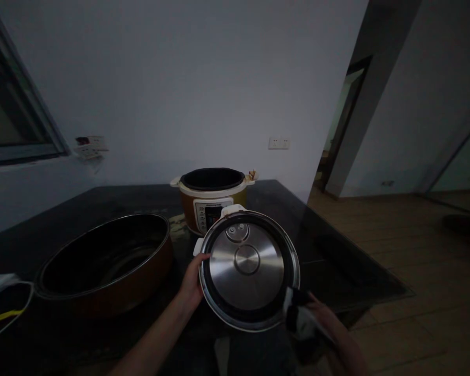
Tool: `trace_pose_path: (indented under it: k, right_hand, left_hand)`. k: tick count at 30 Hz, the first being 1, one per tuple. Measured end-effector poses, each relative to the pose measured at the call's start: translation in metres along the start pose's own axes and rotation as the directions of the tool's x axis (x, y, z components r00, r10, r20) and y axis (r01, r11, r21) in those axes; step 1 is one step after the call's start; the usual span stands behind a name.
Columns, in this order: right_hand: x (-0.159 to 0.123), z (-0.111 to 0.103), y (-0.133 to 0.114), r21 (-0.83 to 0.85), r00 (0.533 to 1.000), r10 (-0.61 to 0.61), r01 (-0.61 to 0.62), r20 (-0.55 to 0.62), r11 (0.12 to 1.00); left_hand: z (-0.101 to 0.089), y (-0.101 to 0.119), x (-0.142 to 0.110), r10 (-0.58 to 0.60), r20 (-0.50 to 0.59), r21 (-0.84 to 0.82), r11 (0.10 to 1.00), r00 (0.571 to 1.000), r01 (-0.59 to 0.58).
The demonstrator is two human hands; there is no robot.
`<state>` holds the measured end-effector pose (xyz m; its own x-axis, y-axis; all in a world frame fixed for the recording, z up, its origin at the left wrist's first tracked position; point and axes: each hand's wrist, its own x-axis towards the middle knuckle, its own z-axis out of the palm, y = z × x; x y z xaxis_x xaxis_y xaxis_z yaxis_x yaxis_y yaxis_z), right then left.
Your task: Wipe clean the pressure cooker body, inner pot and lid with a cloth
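A round pressure cooker lid (pixel 264 284) is held up with its steel underside and dark sealing ring facing me. My left hand (pixel 193 282) grips its left rim, the thumb lying over the edge. At the lower right edge of the lid, my right hand (pixel 326 319) is closed on a black and white cloth (pixel 302 322), which is blurred and appears to touch the rim. Behind the lid stands the electric pressure cooker (pixel 188 206), brown and white with a control panel, its dark top uncovered.
A large brown pot (pixel 141 284) with a dark inside sits to the left on the black table (pixel 290 209). At the far left edge lies a white item with a cord (pixel 8 282). Wall sockets (pixel 279 142) are behind the cooker; tiled floor (pixel 407 261) lies to the right.
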<state>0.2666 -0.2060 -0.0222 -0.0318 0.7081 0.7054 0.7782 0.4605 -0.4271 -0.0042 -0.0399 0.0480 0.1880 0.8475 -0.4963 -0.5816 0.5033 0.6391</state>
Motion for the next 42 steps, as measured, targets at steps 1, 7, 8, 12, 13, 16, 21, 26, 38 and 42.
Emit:
trace_pose_path:
  k: [1, 7, 8, 12, 13, 16, 21, 26, 38, 42]
  right_hand:
    - [0.002, -0.005, 0.007, -0.019, 0.992, 0.093, -0.094, -0.083, 0.995]
    - [0.046, 0.002, 0.036, 0.18, 0.712, 0.673, -0.648, -0.203, 0.74]
    - [0.054, 0.008, 0.039, 0.175, 0.719, 0.683, -0.661, -0.128, 0.729]
    - [0.078, 0.024, 0.04, 0.141, 0.747, 0.651, -0.665, 0.134, 0.734]
    - [0.083, 0.025, 0.038, 0.158, 0.754, 0.626, -0.655, 0.199, 0.738]
    - [0.094, 0.022, 0.031, 0.236, 0.752, 0.568, -0.65, 0.333, 0.722]
    - [0.104, 0.019, 0.024, 0.324, 0.717, 0.545, -0.689, 0.434, 0.649]
    - [0.107, 0.032, 0.021, 0.437, 0.8, 0.464, -0.597, 0.381, 0.673]
    - [0.112, 0.061, 0.025, 0.493, 0.864, 0.489, -0.478, 0.117, 0.727]
    - [0.108, 0.06, 0.027, 0.474, 0.871, 0.479, -0.469, 0.109, 0.745]
  left_hand:
    - [0.001, 0.0, -0.001, 0.004, -0.013, 0.0, 1.0, 1.0, -0.004]
    - [-0.002, -0.003, -0.007, 0.039, -0.049, -0.001, 0.999, 0.998, -0.039]
    - [-0.003, -0.004, -0.007, 0.053, -0.055, -0.004, 0.999, 0.997, -0.053]
    - [-0.008, -0.008, -0.013, 0.101, -0.067, -0.028, 0.994, 0.993, -0.103]
    - [-0.008, -0.008, -0.015, 0.111, -0.07, -0.03, 0.993, 0.991, -0.113]
    - [-0.005, -0.005, -0.025, 0.145, -0.081, -0.009, 0.989, 0.986, -0.146]
    - [0.001, 0.007, -0.042, 0.32, 0.041, 0.073, 0.944, 0.947, -0.322]
    - [-0.002, 0.024, -0.049, 0.456, 0.129, 0.133, 0.872, 0.881, -0.471]
    - [-0.033, 0.047, -0.038, 0.505, 0.437, 0.307, 0.693, 0.744, -0.652]
    - [-0.044, 0.045, -0.032, 0.519, 0.383, 0.322, 0.7, 0.764, -0.638]
